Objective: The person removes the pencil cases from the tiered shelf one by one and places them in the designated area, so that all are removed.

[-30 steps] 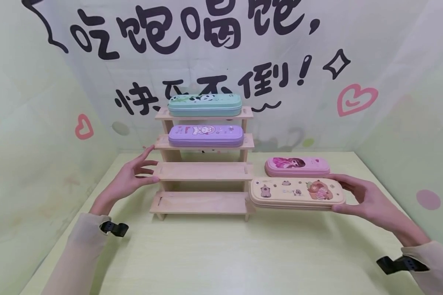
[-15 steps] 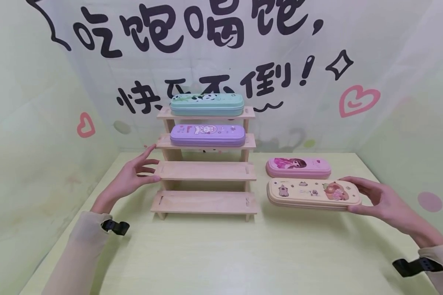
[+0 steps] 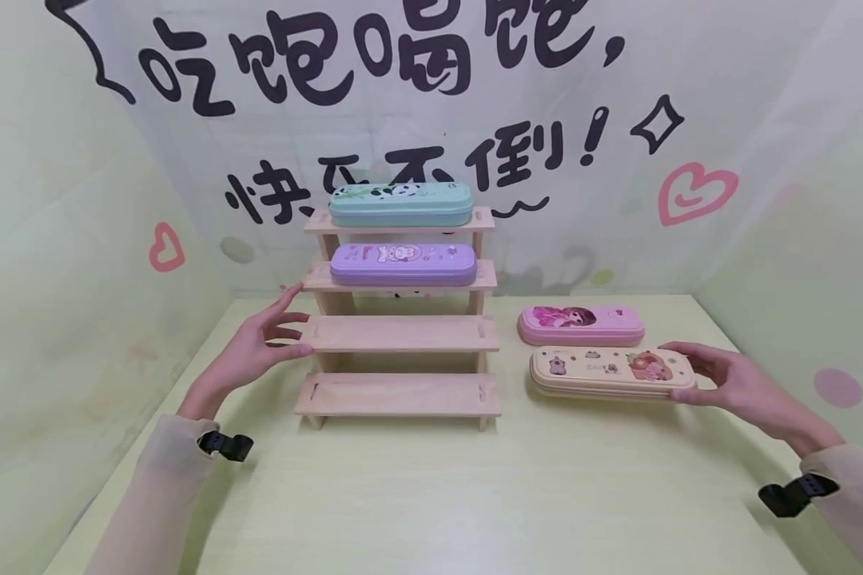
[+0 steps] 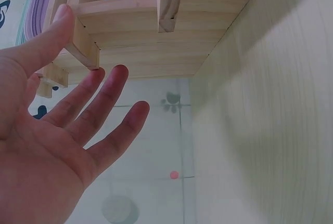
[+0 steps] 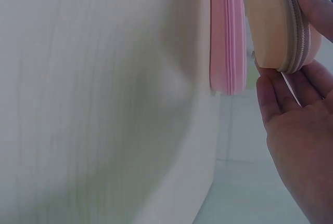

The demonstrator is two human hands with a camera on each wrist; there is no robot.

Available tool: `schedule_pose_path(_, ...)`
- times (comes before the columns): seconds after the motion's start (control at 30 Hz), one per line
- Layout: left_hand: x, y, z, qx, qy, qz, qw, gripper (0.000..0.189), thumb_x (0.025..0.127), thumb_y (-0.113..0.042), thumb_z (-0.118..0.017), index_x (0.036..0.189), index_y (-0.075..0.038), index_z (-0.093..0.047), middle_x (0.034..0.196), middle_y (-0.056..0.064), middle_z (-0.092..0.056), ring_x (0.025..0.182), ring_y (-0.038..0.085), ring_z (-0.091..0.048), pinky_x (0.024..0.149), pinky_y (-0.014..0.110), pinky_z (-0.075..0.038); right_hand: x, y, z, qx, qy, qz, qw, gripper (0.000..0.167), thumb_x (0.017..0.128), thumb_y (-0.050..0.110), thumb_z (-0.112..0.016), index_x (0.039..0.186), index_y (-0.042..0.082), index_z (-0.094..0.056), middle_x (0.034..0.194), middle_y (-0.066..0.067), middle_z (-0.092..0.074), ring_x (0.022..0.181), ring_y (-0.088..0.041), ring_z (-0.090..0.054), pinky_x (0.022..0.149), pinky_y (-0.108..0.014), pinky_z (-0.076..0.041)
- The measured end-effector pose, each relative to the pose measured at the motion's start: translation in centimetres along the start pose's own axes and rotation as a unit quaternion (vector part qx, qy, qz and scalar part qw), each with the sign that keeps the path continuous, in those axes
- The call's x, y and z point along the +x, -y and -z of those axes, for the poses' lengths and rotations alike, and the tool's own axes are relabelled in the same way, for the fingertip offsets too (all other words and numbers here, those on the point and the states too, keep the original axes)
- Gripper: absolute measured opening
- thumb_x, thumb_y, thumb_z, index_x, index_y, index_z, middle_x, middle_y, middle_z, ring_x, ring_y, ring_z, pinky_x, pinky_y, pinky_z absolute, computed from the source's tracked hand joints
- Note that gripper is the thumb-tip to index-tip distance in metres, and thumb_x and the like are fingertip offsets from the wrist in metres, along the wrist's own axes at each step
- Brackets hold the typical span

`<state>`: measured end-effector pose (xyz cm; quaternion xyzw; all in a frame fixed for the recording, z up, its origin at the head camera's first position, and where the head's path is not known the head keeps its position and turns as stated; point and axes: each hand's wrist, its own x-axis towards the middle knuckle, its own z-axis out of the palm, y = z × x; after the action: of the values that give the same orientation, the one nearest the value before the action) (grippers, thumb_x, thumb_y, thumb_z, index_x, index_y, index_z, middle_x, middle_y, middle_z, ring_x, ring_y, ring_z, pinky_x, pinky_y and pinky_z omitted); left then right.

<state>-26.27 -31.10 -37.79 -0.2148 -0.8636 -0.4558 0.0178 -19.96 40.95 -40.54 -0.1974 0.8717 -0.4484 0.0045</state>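
Note:
In the head view, my right hand [image 3: 733, 391] holds a cream pencil case [image 3: 611, 372] by its right end, thumb at the front and fingers behind. The right wrist view has this zipped case [image 5: 276, 21] raised off the tabletop. Just behind it lies a pink pencil case [image 3: 581, 326] with a doll picture. My left hand [image 3: 255, 343] touches the left end of a four-tier wooden rack [image 3: 403, 334], its fingers spread and fairly straight. In the left wrist view, the thumb [image 4: 60, 29] meets a board end. A purple pencil case [image 3: 404, 265] sits on the second tier from the top.
On the top tier rests a mint-green pencil case [image 3: 401, 205] with pandas. The pale wooden tabletop [image 3: 431, 495] is enclosed by printed cloth walls [image 3: 784, 239] at the back and both sides.
My right hand has carried the cream pencil case rightwards, away from the rack, and the case now sits lower, in front of the pink one. The left hand stays at the rack.

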Motion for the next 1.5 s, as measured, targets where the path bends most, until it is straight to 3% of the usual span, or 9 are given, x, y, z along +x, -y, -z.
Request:
schedule_pose_path(0.33,0.3,-0.2,-0.1,0.0,0.006,0.002,1.0,0.103,0.094,-0.01,-0.083,0.17,-0.036,-0.018,0.149,0.025,-0.055,0.12,0.044,-0.066,0.095,0.028,-0.058,0.5,-1.4,-0.3,0.031,0.014,-0.038,0.9987,0.064,0.094,-0.001,-0.076,0.151,-0.006,-0.047,0.129,0.018,-0.063,0.112,0.002,-0.062,0.084,-0.019,-0.056)
schedule_pose_path(0.47,0.5,-0.4,-0.1,0.004,0.009,0.001,0.9999,0.103,0.094,-0.011,-0.083,0.17,-0.038,-0.018,0.149,0.024,-0.055,0.119,0.043,-0.066,0.098,0.039,-0.058,0.6,-1.9,-0.4,0.029,0.014,-0.041,0.9986,0.065,0.094,0.0,-0.077,0.151,-0.007,-0.046,0.129,0.019,-0.063,0.112,0.003,-0.062,0.083,-0.019,-0.057)
schedule_pose_path(0.63,0.2,-0.4,-0.1,0.007,0.007,0.004,0.9999,0.104,0.094,-0.01,-0.083,0.17,-0.036,-0.018,0.148,0.024,-0.056,0.119,0.042,-0.067,0.101,0.052,-0.055,1.2,-2.5,-0.2,-0.014,0.021,-0.057,0.9981,0.07,0.095,0.011,-0.08,0.154,-0.002,-0.047,0.136,0.003,-0.061,0.113,0.006,-0.058,0.086,-0.017,-0.053)
schedule_pose_path(0.77,0.2,-0.3,-0.1,0.006,0.008,0.011,0.9999,0.104,0.093,-0.012,-0.083,0.17,-0.037,-0.018,0.149,0.024,-0.055,0.12,0.042,-0.066,0.1,0.047,-0.056,1.6,-2.9,0.0,-0.05,0.027,-0.063,0.9964,0.072,0.093,0.015,-0.083,0.154,0.001,-0.048,0.139,-0.012,-0.057,0.111,0.001,-0.06,0.085,-0.019,-0.052)
schedule_pose_path(0.93,0.3,-0.3,-0.1,0.0,0.005,0.014,0.9999,0.103,0.093,-0.011,-0.083,0.17,-0.038,-0.019,0.149,0.023,-0.055,0.121,0.042,-0.065,0.098,0.037,-0.058,2.2,-3.3,0.3,-0.078,0.028,-0.051,0.9953,0.074,0.09,0.014,-0.085,0.153,0.0,-0.049,0.143,-0.016,-0.051,0.106,-0.004,-0.061,0.083,-0.02,-0.053)
schedule_pose_path(1.1,0.1,-0.2,-0.1,-0.003,0.003,0.01,0.9999,0.104,0.093,-0.01,-0.083,0.17,-0.037,-0.019,0.149,0.025,-0.054,0.121,0.044,-0.065,0.096,0.031,-0.058,2.9,-3.5,0.6,-0.081,0.039,-0.064,0.9938,0.076,0.09,0.014,-0.085,0.154,-0.003,-0.047,0.142,-0.021,-0.054,0.107,-0.005,-0.061,0.083,-0.021,-0.053)
schedule_pose_path(1.5,-0.2,-0.1,0.0,-0.002,0.001,0.011,0.9999,0.103,0.094,-0.009,-0.082,0.17,-0.037,-0.018,0.149,0.025,-0.054,0.121,0.043,-0.065,0.095,0.03,-0.058,3.9,-3.5,0.7,-0.079,0.056,-0.079,0.9922,0.081,0.091,0.017,-0.085,0.157,-0.004,-0.043,0.139,-0.026,-0.058,0.109,-0.007,-0.062,0.085,-0.02,-0.052)
